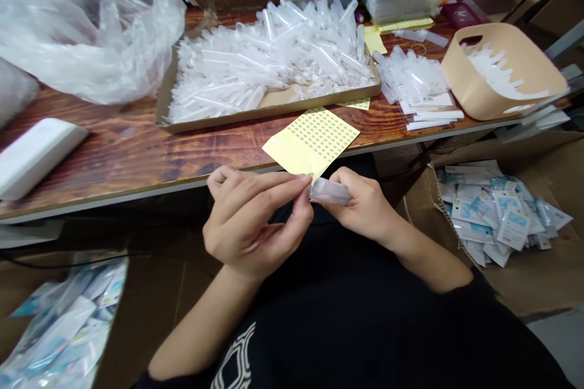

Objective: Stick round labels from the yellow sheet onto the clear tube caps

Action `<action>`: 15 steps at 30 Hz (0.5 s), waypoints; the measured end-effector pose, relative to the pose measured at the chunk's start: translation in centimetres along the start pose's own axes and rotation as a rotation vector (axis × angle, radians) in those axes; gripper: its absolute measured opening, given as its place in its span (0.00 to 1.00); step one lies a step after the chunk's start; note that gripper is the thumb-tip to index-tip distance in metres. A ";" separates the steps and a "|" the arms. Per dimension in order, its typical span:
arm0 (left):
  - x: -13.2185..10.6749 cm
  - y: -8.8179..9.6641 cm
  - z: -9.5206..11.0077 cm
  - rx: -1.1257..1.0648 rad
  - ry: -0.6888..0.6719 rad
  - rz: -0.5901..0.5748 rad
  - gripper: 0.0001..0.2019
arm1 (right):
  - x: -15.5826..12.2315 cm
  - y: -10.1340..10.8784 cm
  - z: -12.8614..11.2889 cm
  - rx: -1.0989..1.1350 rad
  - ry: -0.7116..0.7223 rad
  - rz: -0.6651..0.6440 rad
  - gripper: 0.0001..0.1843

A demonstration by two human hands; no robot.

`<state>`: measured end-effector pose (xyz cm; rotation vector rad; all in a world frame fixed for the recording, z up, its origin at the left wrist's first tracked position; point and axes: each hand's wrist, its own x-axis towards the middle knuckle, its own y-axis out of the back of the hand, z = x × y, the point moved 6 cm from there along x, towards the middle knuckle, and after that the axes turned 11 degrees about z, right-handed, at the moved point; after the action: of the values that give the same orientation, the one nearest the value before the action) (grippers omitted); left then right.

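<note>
My right hand [365, 206] grips a small clear plastic tube [329, 191] held sideways below the table's front edge. My left hand [250, 219] has its thumb and fingertips pinched at the tube's left end; whether anything is between them is too small to tell. Just above the hands, a yellow sheet of small round stickers [312, 140] lies on the wooden table [114, 152], hanging slightly over the edge. Behind it, a flat cardboard tray [274, 110] is heaped with many more clear tubes [274, 55].
A crumpled clear plastic bag [86, 24] sits far left, a white block [36, 155] near the left edge. On the right are bagged tubes [410, 79] and a beige basket [502, 73]. Cardboard boxes of blue-and-white packets stand on the floor at right [497, 213] and lower left [64, 328].
</note>
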<state>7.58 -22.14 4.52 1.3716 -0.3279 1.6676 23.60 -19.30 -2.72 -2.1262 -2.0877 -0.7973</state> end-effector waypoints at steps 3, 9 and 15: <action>0.0 -0.1 0.1 0.036 -0.058 -0.015 0.15 | 0.0 0.0 0.1 -0.010 -0.011 -0.007 0.14; -0.1 -0.2 0.0 0.070 -0.093 -0.041 0.16 | -0.1 0.0 0.4 0.019 -0.015 0.002 0.14; -0.2 -0.4 0.0 0.092 -0.114 -0.066 0.16 | 0.0 -0.1 0.7 0.003 -0.025 0.002 0.15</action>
<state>7.90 -21.99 4.25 1.5338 -0.2710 1.5702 23.77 -19.05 -3.36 -2.1477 -2.0967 -0.7705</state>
